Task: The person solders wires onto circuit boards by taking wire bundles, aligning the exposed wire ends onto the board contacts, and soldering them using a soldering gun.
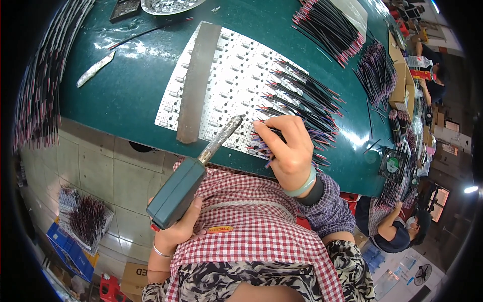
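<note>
My left hand (183, 224) is wrapped around the handle of a dark green soldering gun (178, 189). Its metal barrel slants up and right, and the tip is over a white circuit board panel (236, 63) full of small components. Just right of that tip, my right hand (294, 151) is closed in a pinch on a thin wire, mostly hidden by the fingers. Rows of black, red-ended wires (307, 95) stick out from the panel's right side. A flat grey-brown bar (198, 83) lies across the panel's left part.
Wire bundles lie on the green table (126, 95) at the back right (329, 30), farther right (377, 73) and far left (40, 85). A metal dish (171, 6) and a whitish blade-shaped piece (95, 69) are at the back left. A small fan (391, 163) stands right; a co-worker (390, 226) sits beyond.
</note>
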Demonstrator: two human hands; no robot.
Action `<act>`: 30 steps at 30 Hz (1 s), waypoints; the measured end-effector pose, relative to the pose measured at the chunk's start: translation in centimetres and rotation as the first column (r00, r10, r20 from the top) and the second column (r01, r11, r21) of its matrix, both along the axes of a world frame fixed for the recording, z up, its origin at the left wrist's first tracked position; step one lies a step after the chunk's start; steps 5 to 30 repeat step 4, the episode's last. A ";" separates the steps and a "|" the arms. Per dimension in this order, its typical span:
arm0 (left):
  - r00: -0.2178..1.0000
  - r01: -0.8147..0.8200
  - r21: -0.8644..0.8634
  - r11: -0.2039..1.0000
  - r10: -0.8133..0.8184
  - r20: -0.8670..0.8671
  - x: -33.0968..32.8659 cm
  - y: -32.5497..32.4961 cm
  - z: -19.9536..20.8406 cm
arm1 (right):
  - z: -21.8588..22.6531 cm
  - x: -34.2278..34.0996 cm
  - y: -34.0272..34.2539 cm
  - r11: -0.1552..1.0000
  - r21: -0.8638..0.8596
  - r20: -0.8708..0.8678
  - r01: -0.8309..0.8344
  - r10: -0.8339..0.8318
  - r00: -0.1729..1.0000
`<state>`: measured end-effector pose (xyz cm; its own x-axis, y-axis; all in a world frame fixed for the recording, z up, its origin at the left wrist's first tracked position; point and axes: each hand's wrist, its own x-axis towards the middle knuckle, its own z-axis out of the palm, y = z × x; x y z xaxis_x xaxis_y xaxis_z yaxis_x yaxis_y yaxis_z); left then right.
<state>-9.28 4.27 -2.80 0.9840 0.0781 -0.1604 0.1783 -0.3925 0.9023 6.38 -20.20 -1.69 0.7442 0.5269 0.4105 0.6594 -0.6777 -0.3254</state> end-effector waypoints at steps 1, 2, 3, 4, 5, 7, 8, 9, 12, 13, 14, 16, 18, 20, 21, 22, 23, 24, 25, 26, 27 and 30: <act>1.000 -0.001 0.000 1.000 0.001 0.000 0.0 0.0 0.0 | 0.7 -0.4 -0.1 0.999 0.036 -0.009 0.007 -0.007 1.000; 1.000 -0.019 -0.099 0.995 0.021 0.019 0.0 0.1 0.0 | 1.2 -0.7 -0.1 0.997 0.073 -0.019 0.015 -0.013 1.000; 0.998 -0.036 -0.197 0.980 0.044 0.035 0.2 0.1 0.0 | 1.0 -1.0 -0.3 0.997 0.076 -0.026 0.014 -0.012 1.000; 0.998 -0.035 -0.197 0.980 0.042 0.035 0.1 0.1 -0.1 | 0.7 -1.1 0.0 0.995 0.090 -0.064 0.044 -0.039 0.997; 0.998 -0.035 -0.197 0.980 0.042 0.035 0.1 0.1 -0.1 | 0.7 -1.1 0.0 0.995 0.090 -0.064 0.044 -0.039 0.997; 0.998 -0.035 -0.197 0.980 0.042 0.035 0.1 0.1 -0.1 | 0.7 -1.1 0.0 0.995 0.090 -0.064 0.044 -0.039 0.997; 0.998 -0.035 -0.197 0.980 0.042 0.035 0.1 0.1 -0.1 | 0.7 -1.1 0.0 0.995 0.090 -0.064 0.044 -0.039 0.997; 0.998 -0.035 -0.197 0.980 0.042 0.035 0.1 0.1 -0.1 | 0.7 -1.1 0.0 0.995 0.090 -0.064 0.044 -0.039 0.997; 0.998 -0.035 -0.197 0.980 0.042 0.035 0.1 0.1 -0.1 | 0.7 -1.1 0.0 0.995 0.090 -0.064 0.044 -0.039 0.997; 0.998 -0.035 -0.197 0.980 0.042 0.035 0.1 0.1 -0.1 | 0.7 -1.1 0.0 0.995 0.090 -0.064 0.044 -0.039 0.997; 0.998 -0.035 -0.197 0.980 0.042 0.035 0.1 0.1 -0.1 | 0.7 -1.1 0.0 0.995 0.090 -0.064 0.044 -0.039 0.997; 0.998 -0.035 -0.197 0.980 0.042 0.035 0.1 0.1 -0.1 | 0.7 -1.1 0.0 0.995 0.090 -0.064 0.044 -0.039 0.997; 0.998 -0.035 -0.197 0.980 0.042 0.035 0.1 0.1 -0.1 | 0.7 -1.1 0.0 0.995 0.090 -0.064 0.044 -0.039 0.997; 0.998 -0.035 -0.197 0.980 0.042 0.035 0.1 0.1 -0.1 | 0.7 -1.1 0.0 0.995 0.090 -0.064 0.044 -0.039 0.997; 0.998 -0.035 -0.197 0.980 0.042 0.035 0.1 0.1 -0.1 | 0.7 -1.1 0.0 0.995 0.090 -0.064 0.044 -0.039 0.997; 0.998 -0.035 -0.197 0.980 0.042 0.035 0.1 0.1 -0.1 | 0.7 -1.1 0.0 0.995 0.090 -0.064 0.044 -0.039 0.997; 0.998 -0.035 -0.197 0.980 0.042 0.035 0.1 0.1 -0.1 | 0.7 -1.1 0.0 0.995 0.090 -0.064 0.044 -0.039 0.997; 0.998 -0.035 -0.197 0.980 0.042 0.035 0.1 0.1 -0.1 | 0.7 -1.1 0.0 0.995 0.090 -0.064 0.044 -0.039 0.997; 0.998 -0.035 -0.197 0.980 0.042 0.035 0.1 0.1 -0.1 | 0.7 -1.1 0.0 0.995 0.090 -0.064 0.044 -0.039 0.997; 0.998 -0.035 -0.197 0.980 0.042 0.035 0.1 0.1 -0.1 | 0.7 -1.1 0.0 0.995 0.090 -0.064 0.044 -0.039 0.997; 0.998 -0.035 -0.197 0.980 0.042 0.035 0.1 0.1 -0.1 | 0.7 -1.1 0.0 0.995 0.090 -0.064 0.044 -0.039 0.997; 0.998 -0.035 -0.197 0.980 0.042 0.035 0.1 0.1 -0.1 | 0.7 -1.1 0.0 0.995 0.090 -0.064 0.044 -0.039 0.997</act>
